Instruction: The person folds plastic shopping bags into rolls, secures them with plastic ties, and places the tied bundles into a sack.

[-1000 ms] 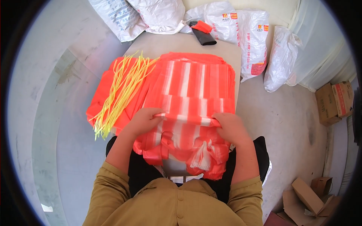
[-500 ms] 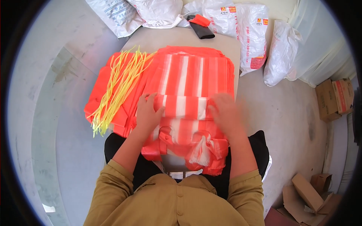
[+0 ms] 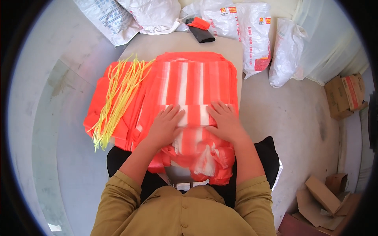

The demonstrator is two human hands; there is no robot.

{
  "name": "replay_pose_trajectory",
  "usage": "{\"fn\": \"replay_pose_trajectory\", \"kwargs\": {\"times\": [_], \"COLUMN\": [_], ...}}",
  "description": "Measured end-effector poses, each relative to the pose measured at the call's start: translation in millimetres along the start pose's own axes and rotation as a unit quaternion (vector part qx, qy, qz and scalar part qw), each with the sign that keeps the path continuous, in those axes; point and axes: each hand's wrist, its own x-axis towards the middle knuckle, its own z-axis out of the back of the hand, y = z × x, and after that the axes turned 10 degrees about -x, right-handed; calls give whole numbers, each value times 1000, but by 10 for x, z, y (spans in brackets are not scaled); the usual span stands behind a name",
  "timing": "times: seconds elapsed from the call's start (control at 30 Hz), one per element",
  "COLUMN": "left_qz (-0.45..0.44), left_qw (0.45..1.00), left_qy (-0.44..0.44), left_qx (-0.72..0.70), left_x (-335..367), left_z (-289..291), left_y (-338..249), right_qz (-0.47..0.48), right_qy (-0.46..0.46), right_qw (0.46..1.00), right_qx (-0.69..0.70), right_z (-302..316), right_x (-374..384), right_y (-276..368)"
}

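A stack of red-and-white striped bags, apparently thin plastic [image 3: 193, 78], lies in front of me. Across its near part runs a folded-over striped band [image 3: 193, 115]. My left hand [image 3: 167, 125] rests flat on the left end of this fold, fingers stretched out. On the fold's right end lies my right hand [image 3: 225, 122], its fingers likewise extended and slightly apart. Below my hands the bag material is crumpled, with a bunched red-and-white end [image 3: 208, 161] hanging toward my lap. Neither hand grips anything.
Yellow strips [image 3: 120, 98] lie across folded red material [image 3: 98, 98] on the left. The stack rests on a beige surface [image 3: 153, 43]. White sacks [image 3: 256, 39] stand beyond it, near a black roll [image 3: 201, 35]. Cardboard boxes [image 3: 339, 96] sit at right; opened cartons [image 3: 321, 200] lie lower right.
Both hands have come closer together and flattened onto the fold; the right hand was blurred by motion. The whole view has shifted slightly.
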Motion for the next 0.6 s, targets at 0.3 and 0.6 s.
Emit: {"fn": "replay_pose_trajectory", "kwargs": {"times": [0.3, 0.6], "left_qz": [-18, 255], "left_qw": [998, 857], "left_qy": [-46, 36], "left_qx": [33, -447], "left_x": [94, 129], "left_z": [33, 372], "left_y": [110, -288], "right_qz": [-56, -215], "right_qy": [7, -400], "right_qw": [998, 836], "right_qx": [-8, 308], "right_z": [213, 364], "right_x": [-64, 11], "right_y": [-174, -157]}}
